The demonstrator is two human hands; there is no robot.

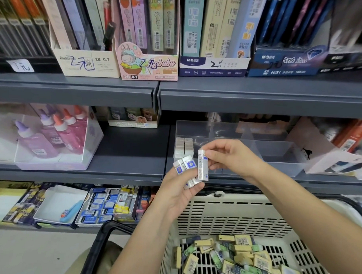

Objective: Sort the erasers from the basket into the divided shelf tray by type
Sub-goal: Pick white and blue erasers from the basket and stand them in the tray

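Head view. I note the left hand (177,193) palm up above the basket (235,214), its grip curled round a small stack of white erasers with blue sleeves (185,165). The right hand (230,157) has its grip pinched on one more white eraser (202,165), held upright between thumb and fingertips, just beside the stack. Both hands are in front of the clear divided tray (278,154) on the middle shelf (124,153). The tray's front-left compartment holds rows of white erasers (184,147). The basket contains a loose pile of yellow-sleeved and green erasers (243,260). Its black handle (102,242) shows at near left.
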